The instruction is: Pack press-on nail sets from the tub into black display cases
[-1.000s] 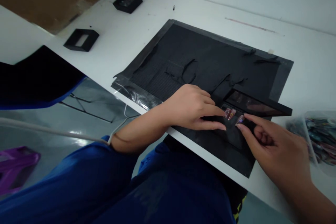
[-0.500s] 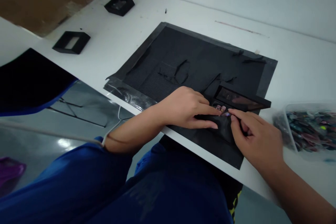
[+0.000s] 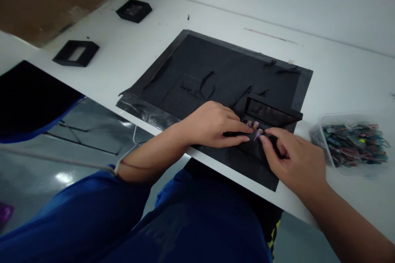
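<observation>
A black box with a windowed lid [image 3: 273, 113] stands open near the front right of the black mat [image 3: 228, 65]. Small glossy pinkish press-on nails [image 3: 255, 125] show in it by my left fingertips. My left hand [image 3: 212, 125] lies over the box's left side, index finger stretched to the nails and thumb apart below. From the right, my right hand [image 3: 294, 158] pinches one shiny press-on nail [image 3: 258, 133] between thumb and index finger. My fingers hide much of the box's base.
A clear plastic tub [image 3: 324, 135] of many colourful pieces stands at right. Two black boxes, one nearer [image 3: 77, 53] and one farther [image 3: 134, 10], sit at the table's left. Black scraps [image 3: 207, 79] lie on the mat. A pale cord [image 3: 126, 154] hangs by my left forearm.
The whole view has shifted a little, so the table things appear farther left. The pinched nail shows more clearly, with a slight gap from my left index fingertip.
</observation>
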`<state>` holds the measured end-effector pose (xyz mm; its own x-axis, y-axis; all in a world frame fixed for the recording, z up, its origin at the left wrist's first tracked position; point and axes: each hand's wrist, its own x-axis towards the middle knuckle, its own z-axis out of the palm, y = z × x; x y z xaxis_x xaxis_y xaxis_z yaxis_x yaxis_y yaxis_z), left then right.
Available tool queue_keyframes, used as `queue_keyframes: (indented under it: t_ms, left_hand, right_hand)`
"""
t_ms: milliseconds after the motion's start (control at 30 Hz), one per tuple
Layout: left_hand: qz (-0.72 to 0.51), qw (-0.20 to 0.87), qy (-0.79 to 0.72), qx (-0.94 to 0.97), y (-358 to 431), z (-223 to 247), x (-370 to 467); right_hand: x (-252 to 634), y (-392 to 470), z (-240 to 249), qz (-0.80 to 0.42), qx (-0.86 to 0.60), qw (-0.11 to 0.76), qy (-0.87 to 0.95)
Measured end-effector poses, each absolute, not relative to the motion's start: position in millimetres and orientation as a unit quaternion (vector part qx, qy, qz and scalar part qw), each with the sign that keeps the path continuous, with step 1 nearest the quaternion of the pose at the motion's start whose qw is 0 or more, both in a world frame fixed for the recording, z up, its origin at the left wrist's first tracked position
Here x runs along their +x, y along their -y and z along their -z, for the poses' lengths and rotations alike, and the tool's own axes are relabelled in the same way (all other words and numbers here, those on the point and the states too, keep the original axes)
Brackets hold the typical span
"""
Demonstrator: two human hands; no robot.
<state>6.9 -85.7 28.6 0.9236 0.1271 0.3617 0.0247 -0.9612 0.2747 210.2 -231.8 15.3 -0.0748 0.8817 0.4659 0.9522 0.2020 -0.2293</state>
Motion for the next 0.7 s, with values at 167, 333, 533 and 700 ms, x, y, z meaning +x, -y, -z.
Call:
queue_keyframes:
  t_ms: [167,333,533,700]
  left_hand:
    - [-0.201,0.137,-0.060,0.968,82.4,-27.4,4.5]
    - [-0.246,0.199,-0.036,0.948,82.2,-31.7,3.0]
    - [-0.247,0.200,-0.011,0.948,83.6,-33.7,4.2]
    - [-0.259,0.221,-0.017,0.940,84.5,-32.7,4.0]
  right_hand:
    - [206.7,236.6,-11.7,0.105,-0.603,0.213,0.762]
    - [209.0,232.9,-7.1,0.086,-0.651,0.223,0.720]
    - [208.2,231.3,-6.9,0.081,-0.664,0.219,0.710]
    - [207.7,229.9,-5.6,0.081,-0.679,0.215,0.698]
